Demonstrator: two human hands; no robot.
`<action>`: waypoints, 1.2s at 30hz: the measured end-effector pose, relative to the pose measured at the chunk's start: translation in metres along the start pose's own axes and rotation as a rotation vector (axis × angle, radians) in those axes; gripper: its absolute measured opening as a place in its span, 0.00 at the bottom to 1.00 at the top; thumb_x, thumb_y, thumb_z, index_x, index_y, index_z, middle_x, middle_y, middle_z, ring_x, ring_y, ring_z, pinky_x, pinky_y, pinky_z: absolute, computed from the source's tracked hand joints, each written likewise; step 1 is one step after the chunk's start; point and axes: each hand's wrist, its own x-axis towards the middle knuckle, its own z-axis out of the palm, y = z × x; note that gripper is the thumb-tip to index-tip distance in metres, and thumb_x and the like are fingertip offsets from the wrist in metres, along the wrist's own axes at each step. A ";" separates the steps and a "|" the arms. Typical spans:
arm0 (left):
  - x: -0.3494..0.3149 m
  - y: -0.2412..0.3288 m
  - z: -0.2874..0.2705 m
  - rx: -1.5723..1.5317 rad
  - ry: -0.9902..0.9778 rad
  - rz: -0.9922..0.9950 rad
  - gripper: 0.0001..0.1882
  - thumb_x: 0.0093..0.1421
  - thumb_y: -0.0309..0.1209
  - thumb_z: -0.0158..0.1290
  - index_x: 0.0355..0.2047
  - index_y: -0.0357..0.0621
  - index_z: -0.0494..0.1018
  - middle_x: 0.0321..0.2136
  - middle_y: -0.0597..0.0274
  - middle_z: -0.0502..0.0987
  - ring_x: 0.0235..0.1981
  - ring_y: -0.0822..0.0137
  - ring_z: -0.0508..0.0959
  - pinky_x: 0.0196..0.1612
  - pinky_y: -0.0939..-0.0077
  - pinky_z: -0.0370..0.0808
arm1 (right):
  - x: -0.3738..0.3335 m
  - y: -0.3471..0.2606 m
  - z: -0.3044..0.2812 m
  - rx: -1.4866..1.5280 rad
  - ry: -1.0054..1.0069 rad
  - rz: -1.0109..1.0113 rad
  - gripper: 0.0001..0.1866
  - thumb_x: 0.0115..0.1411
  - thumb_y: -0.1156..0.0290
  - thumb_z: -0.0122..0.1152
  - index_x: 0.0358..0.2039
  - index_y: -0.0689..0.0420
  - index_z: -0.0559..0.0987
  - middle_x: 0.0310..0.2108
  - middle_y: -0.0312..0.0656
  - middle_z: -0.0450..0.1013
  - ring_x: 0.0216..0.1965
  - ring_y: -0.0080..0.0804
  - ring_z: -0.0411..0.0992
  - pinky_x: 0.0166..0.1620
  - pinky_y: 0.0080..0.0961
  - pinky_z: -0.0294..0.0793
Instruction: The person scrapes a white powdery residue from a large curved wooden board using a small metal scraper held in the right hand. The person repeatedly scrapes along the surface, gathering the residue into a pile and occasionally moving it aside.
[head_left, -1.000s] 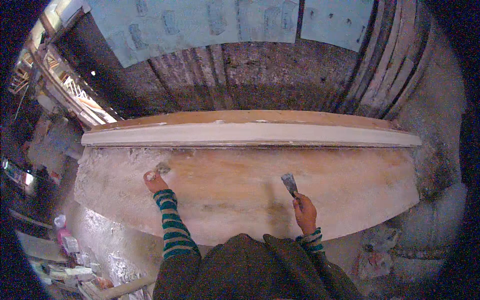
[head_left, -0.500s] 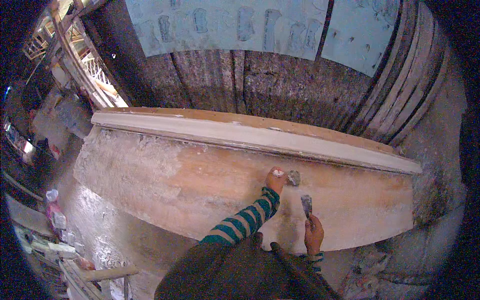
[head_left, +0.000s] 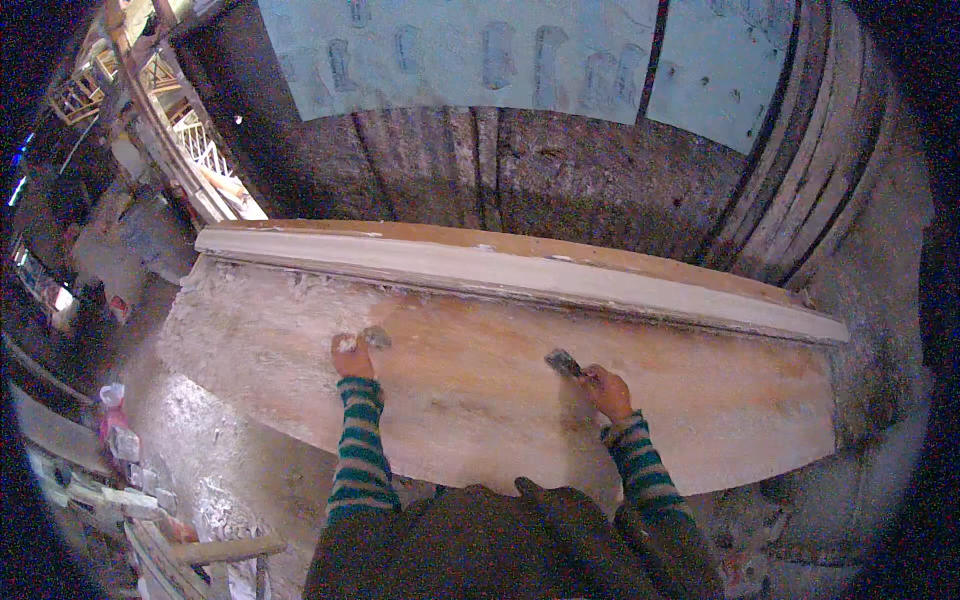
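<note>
My left hand is closed over the left part of a large wooden panel. Beside its fingers shows a small grey scraper blade, with something white at the fingers. My right hand grips a putty knife, whose dark, smeared blade points left above the panel's middle. Whitish filler coats the panel's left end, while bare orange-brown wood shows through the middle. Whether either blade touches the surface, I cannot tell.
A raised white ledge runs along the panel's far edge. Behind it are a stained wall and light blue boards. Curved pale strips stand at the right. Scraps and a wooden piece lie at the lower left.
My left hand has moved far left along the panel with its scraper. My right hand has gone up and slightly left, and the putty knife has tilted from upright toward the left.
</note>
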 end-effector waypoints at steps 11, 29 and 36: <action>-0.095 0.030 -0.047 0.241 0.256 0.288 0.10 0.44 0.17 0.54 0.23 0.44 0.65 0.24 0.67 0.66 0.27 0.74 0.66 0.32 0.81 0.65 | 0.086 -0.123 0.031 -0.092 -0.086 -0.304 0.14 0.49 0.58 0.57 0.32 0.54 0.76 0.29 0.48 0.74 0.31 0.49 0.72 0.34 0.42 0.70; -0.091 0.030 -0.019 0.032 0.177 0.106 0.11 0.45 0.17 0.54 0.27 0.44 0.67 0.25 0.66 0.70 0.30 0.71 0.71 0.35 0.78 0.70 | 0.085 -0.075 0.034 -0.260 -0.161 -0.268 0.14 0.52 0.59 0.56 0.32 0.56 0.76 0.29 0.50 0.73 0.32 0.48 0.72 0.35 0.39 0.71; -0.169 -0.059 0.169 -0.332 -0.358 -0.265 0.15 0.45 0.15 0.56 0.32 0.44 0.67 0.30 0.64 0.73 0.32 0.70 0.74 0.37 0.74 0.75 | -0.025 0.004 -0.014 0.260 0.125 0.162 0.12 0.56 0.63 0.56 0.37 0.56 0.73 0.20 0.35 0.70 0.19 0.20 0.64 0.22 0.19 0.64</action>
